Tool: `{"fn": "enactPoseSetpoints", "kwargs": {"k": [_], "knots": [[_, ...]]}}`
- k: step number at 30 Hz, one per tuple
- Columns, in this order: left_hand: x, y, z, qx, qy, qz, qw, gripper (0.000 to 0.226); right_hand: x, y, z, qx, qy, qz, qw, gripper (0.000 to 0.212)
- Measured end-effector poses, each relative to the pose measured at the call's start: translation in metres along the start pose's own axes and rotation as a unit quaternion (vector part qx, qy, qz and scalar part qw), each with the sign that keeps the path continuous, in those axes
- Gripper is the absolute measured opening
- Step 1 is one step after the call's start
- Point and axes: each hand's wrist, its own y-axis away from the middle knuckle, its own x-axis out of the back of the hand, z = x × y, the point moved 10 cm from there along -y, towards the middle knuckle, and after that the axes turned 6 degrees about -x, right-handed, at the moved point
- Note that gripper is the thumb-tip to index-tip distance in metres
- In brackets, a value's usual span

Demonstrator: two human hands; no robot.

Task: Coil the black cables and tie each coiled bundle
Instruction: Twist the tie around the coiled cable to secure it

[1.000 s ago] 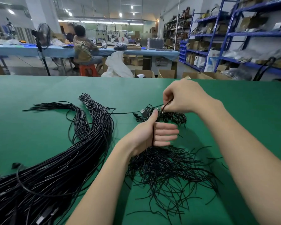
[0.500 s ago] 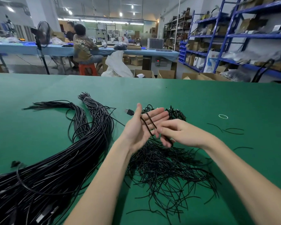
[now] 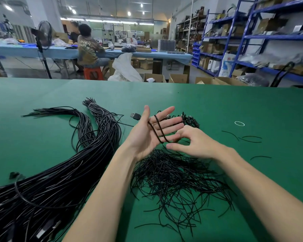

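right hand (image 3: pixel 198 144) now lower, pinching black cable (image 3: pixel 158 130), left hand (image 3: pixel 150 131) fingers spread wide

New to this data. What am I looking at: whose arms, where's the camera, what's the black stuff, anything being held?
No machine here: a person works with two bare hands, and the single camera is worn on their head, looking forward and down. The left hand is held up with straight fingers, and a black cable is looped across its palm and fingers. The right hand is at the lower end of that loop, apparently guiding it; the exact grip is hard to see. On the green table lie a thick bundle of long black cables on the left, a loose pile of short black ties under the hands, a USB plug beyond the left thumb, and a small white ring to the right.
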Motion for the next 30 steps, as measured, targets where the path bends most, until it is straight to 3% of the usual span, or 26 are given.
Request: {"fn": "enactPoseSetpoints", "kwargs": {"k": [5,7,14,18,22,25,27,30], "knots": [[-0.013,0.004,-0.001,0.028,0.006,-0.044,0.999,0.072,-0.003,-0.011,0.006,0.047,0.223,-0.026,0.973,0.032],[-0.022,0.008,-0.009,0.059,-0.015,-0.075,0.995,0.073,0.007,-0.012,0.006,0.036,0.241,-0.019,0.97,0.016],[-0.015,0.013,-0.038,0.144,-0.158,-0.072,0.974,0.079,0.067,-0.035,-0.008,-0.033,0.269,0.092,0.958,0.049],[-0.001,0.009,-0.044,0.156,-0.222,-0.046,0.961,0.077,0.069,-0.044,-0.031,-0.041,0.33,0.063,0.941,0.034],[0.017,0.005,-0.041,0.133,-0.266,0.017,0.955,0.071,0.04,-0.037,-0.047,-0.066,0.208,-0.116,0.969,0.016],[0.025,-0.001,-0.028,0.088,-0.224,0.067,0.968,0.068,0.044,-0.029,-0.062,-0.042,0.125,-0.104,0.986,0.013],[0.029,-0.004,-0.018,0.054,-0.161,0.093,0.981,0.069,0.045,-0.021,-0.063,-0.04,-0.007,-0.09,0.995,0.015],[0.03,-0.004,-0.005,0.017,-0.049,0.104,0.993,0.069,0.028,-0.006,-0.059,-0.034,-0.164,-0.101,0.981,0.018]]}}
